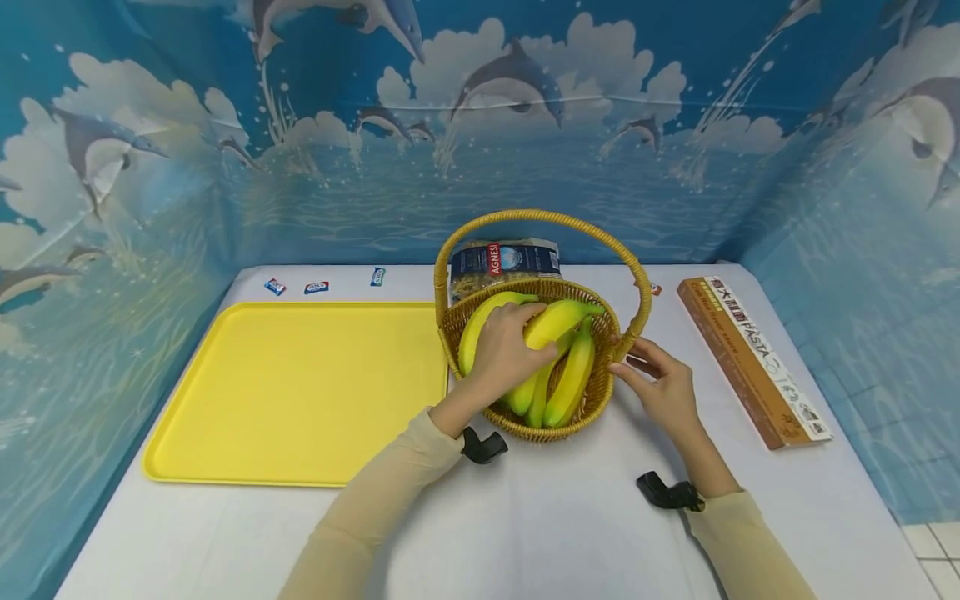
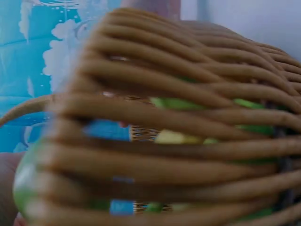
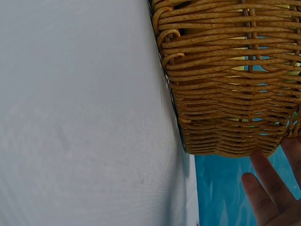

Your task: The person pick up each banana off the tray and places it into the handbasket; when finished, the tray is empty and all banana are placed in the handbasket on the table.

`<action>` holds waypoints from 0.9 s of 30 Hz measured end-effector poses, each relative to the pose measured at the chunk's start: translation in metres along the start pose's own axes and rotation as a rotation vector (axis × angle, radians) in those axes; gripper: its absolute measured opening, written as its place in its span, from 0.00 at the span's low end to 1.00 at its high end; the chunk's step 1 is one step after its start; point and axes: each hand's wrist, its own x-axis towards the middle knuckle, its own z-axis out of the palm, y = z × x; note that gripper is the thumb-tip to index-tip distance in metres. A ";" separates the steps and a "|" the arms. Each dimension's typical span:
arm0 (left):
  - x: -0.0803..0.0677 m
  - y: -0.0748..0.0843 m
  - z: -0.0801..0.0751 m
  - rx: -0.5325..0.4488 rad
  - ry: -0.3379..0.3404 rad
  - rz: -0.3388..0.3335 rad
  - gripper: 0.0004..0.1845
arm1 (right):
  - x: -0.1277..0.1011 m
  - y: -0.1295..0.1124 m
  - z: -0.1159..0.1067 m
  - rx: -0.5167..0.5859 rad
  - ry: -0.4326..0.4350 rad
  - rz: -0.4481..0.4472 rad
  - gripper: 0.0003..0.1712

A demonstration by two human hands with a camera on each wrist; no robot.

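Currently the left hand point(image 1: 504, 350) is inside the wicker basket point(image 1: 600, 387), its grip curled over the top of a bunch of bananas point(image 1: 558, 367); fingers wrap the upper fruit, likely because the bunch is too wide to pinch from one side. The bananas lie within the basket, stems toward the far rim, tips toward the near wall.

Right hand point(image 1: 660, 387): fingers straight and relaxed, tips against the basket's outer wall on the right, just under the handle foot. It holds nothing; judged to be steadying the basket so it does not slide on the white worktop point(image 1: 570, 533).

Behind the basket a pasta bag point(image 1: 504, 265) leans, red label reading "AGNES". Long brown box point(image 1: 753, 360) to the right, printed "PASTA" among characters too small to read. Yellow tray point(image 1: 300, 392) lies just left of the basket. Three small wrapped packets point(image 1: 316, 287) beyond the tray; print illegible.
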 end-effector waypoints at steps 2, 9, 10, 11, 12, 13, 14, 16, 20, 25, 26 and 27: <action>0.002 -0.002 0.006 0.027 0.000 -0.001 0.29 | 0.000 0.000 0.000 -0.004 0.000 0.002 0.25; 0.002 -0.004 0.020 0.121 -0.014 0.019 0.28 | -0.001 0.000 -0.001 -0.010 0.000 0.001 0.25; 0.002 -0.003 0.022 0.134 -0.014 0.024 0.27 | -0.001 -0.001 -0.001 -0.010 0.000 -0.002 0.25; 0.001 -0.003 0.023 0.151 -0.010 0.031 0.27 | -0.001 -0.001 -0.001 -0.010 0.000 -0.004 0.25; 0.000 -0.004 0.025 0.175 -0.003 0.040 0.27 | -0.001 -0.001 -0.001 -0.009 0.000 -0.005 0.25; 0.000 -0.004 0.027 0.195 0.004 0.049 0.27 | -0.001 -0.001 -0.001 -0.007 0.000 -0.006 0.25; -0.001 -0.005 0.028 0.213 0.013 0.056 0.27 | -0.001 -0.001 -0.001 -0.007 0.000 -0.007 0.25; -0.002 -0.006 0.030 0.242 0.023 0.064 0.26 | -0.001 -0.002 -0.001 -0.008 0.000 -0.008 0.25; -0.002 -0.007 0.031 0.271 0.024 0.066 0.27 | -0.001 -0.001 -0.001 -0.009 -0.001 -0.006 0.25; -0.008 -0.004 0.025 0.240 0.039 0.079 0.27 | -0.001 0.014 0.001 -0.005 0.008 -0.014 0.26; -0.011 -0.003 0.022 0.223 0.040 0.082 0.27 | -0.002 0.018 0.001 -0.004 0.009 -0.015 0.27; -0.015 -0.001 0.018 0.205 0.035 0.083 0.27 | -0.002 0.023 0.001 -0.003 0.009 -0.013 0.27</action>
